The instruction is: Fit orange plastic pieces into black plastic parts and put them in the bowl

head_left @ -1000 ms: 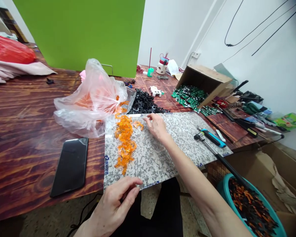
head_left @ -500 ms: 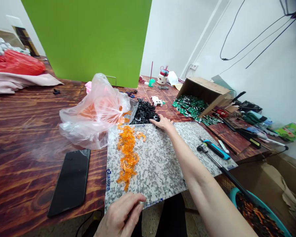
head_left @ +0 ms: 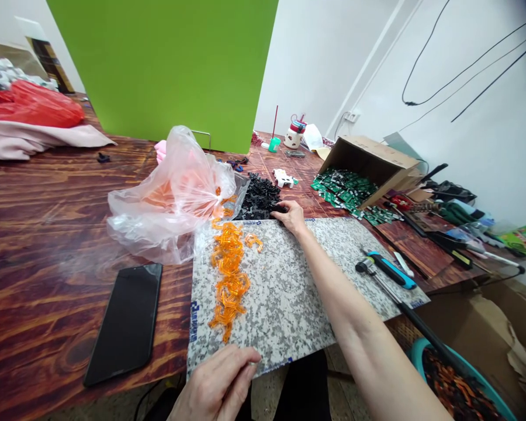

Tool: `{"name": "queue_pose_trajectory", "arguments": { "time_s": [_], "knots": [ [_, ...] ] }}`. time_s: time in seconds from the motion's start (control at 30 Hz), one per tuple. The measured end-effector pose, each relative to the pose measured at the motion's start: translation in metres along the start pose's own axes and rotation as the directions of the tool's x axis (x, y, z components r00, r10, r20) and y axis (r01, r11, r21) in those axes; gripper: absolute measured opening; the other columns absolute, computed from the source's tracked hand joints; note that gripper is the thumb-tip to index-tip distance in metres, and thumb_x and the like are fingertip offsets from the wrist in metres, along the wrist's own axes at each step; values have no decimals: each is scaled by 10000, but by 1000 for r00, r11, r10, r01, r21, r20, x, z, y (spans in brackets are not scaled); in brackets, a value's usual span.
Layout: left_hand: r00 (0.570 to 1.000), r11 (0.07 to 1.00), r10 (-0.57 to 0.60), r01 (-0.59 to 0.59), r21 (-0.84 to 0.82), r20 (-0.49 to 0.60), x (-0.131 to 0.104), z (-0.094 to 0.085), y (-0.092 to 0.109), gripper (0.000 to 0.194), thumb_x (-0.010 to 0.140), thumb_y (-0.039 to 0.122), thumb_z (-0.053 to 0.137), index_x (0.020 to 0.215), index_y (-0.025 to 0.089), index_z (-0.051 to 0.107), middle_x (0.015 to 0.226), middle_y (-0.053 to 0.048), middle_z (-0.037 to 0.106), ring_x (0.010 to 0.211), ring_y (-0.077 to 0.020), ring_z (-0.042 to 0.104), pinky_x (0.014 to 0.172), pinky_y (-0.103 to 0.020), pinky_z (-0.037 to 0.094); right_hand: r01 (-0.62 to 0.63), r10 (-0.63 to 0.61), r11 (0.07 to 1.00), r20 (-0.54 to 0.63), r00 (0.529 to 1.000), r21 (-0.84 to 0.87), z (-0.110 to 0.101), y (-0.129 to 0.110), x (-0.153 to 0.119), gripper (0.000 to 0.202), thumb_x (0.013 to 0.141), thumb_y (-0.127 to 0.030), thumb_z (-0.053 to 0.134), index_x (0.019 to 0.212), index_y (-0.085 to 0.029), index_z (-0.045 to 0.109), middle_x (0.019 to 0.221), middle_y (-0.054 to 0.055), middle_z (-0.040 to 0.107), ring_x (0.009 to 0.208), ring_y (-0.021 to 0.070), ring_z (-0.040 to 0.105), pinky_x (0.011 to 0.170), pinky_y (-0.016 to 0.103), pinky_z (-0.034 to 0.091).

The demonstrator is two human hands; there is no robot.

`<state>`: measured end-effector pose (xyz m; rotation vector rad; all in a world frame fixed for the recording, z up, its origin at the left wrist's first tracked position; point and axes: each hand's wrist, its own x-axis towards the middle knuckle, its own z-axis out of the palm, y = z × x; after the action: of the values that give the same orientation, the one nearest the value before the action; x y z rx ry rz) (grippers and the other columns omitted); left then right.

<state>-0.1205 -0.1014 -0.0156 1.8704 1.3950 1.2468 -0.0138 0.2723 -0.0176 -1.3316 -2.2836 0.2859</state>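
Note:
My right hand [head_left: 291, 216] reaches to the near right edge of a heap of small black plastic parts [head_left: 256, 196]. Its thumb and fingertips pinch a black part there, only partly visible. Close to the front edge of the grey speckled board [head_left: 284, 292], my left hand [head_left: 221, 380] is curled, thumb near the index fingertip; whatever is inside it, if anything, is hidden. Translucent orange plastic pieces [head_left: 228, 251] lie in a column along the board's left side. A single orange piece [head_left: 254, 241] sits just right of them.
A clear plastic bag [head_left: 153, 228] with orange pieces lies left of the black heap, a phone [head_left: 125, 321] nearer me. On the right are a hammer [head_left: 379, 283], a blue-black cutter [head_left: 392, 270] and a tipped cardboard box [head_left: 379, 155] spilling green circuit boards [head_left: 346, 187]. A green panel [head_left: 166, 70] stands behind.
My right hand's fingers have drawn together at the edge of the black heap. The view has shifted slightly; my left hand stays by the board's front edge.

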Motion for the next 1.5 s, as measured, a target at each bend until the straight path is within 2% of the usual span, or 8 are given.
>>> {"name": "queue_pose_trajectory", "arguments": {
  "time_s": [0.23, 0.57, 0.7, 0.9, 1.1, 1.23, 1.4, 1.5],
  "knots": [
    [1000, 1000, -8, 8, -3, 6, -1, -2, 1, 231, 897, 99, 490, 1061, 236, 575, 871, -1, 687, 788, -116, 671, 737, -155, 512, 93, -89, 991, -47, 995, 96, -19, -2, -35, 189, 885, -255, 590, 1026, -131, 613, 1045, 60, 633, 941, 187, 614, 825, 387, 508],
    [1000, 1000, 5, -4, 28, -12, -2, -1, 0, 237, 886, 129, 519, 1072, 257, 591, 884, 5, 708, 799, -122, 689, 747, -153, 524, 247, -261, 956, 69, 963, 161, -74, -38, -152, 329, 671, -68, 537, 934, -213, 672, 1066, 43, 665, 1017, 193, 603, 928, 335, 444],
    [1000, 999, 12, -11, 46, -19, -1, -1, 2, 227, 884, 140, 527, 1067, 255, 597, 889, 1, 716, 806, -126, 693, 746, -154, 526, 111, -114, 987, 24, 993, 116, -76, -33, -126, 248, 814, -151, 480, 959, -209, 673, 1005, 46, 688, 932, 187, 624, 893, 353, 459],
    [999, 999, -17, 18, 45, -38, -1, -2, 2, 196, 889, 172, 538, 1038, 261, 628, 893, 9, 728, 807, -124, 698, 748, -144, 523, -124, 118, 989, 81, 990, 78, -47, -31, -56, 227, 894, -295, 571, 1064, -154, 624, 1101, 77, 637, 1007, 208, 598, 902, 427, 466],
    [991, 993, -115, 113, -35, -65, 3, -5, 8, 146, 886, 242, 555, 967, 259, 676, 863, 8, 737, 777, -128, 698, 721, -142, 527, -269, 228, 931, 181, 957, 246, -50, -42, -57, 204, 898, -302, 583, 1011, -136, 614, 1020, 54, 637, 892, 171, 623, 789, 369, 524],
    [953, 942, -301, 300, -152, 13, 6, -11, 13, 226, 912, 336, 515, 1004, 229, 691, 745, -7, 723, 643, -133, 670, 597, -165, 533, -314, 226, 814, 231, 946, 490, -74, -52, -93, 239, 810, -365, 663, 779, -138, 596, 689, -1, 626, 659, 139, 624, 620, 282, 519],
    [903, 853, -429, 415, -316, 26, 12, -8, 20, 399, 946, 428, 415, 1204, 203, 619, 925, -56, 718, 701, -146, 642, 678, -243, 540, -357, 110, 570, 361, 926, 740, -92, -91, -171, 324, 747, -493, 664, 821, -187, 588, 737, 21, 666, 640, 136, 654, 566, 257, 529],
    [889, 831, -458, 427, -357, -3, 19, 0, 23, 445, 929, 492, 411, 1088, 174, 680, 784, -39, 684, 668, -146, 610, 677, -253, 526, -493, 13, 288, 511, 859, 821, -90, -116, -214, 314, 701, -469, 723, 766, -196, 583, 695, 11, 660, 588, 131, 634, 525, 248, 516]
  ]
}}
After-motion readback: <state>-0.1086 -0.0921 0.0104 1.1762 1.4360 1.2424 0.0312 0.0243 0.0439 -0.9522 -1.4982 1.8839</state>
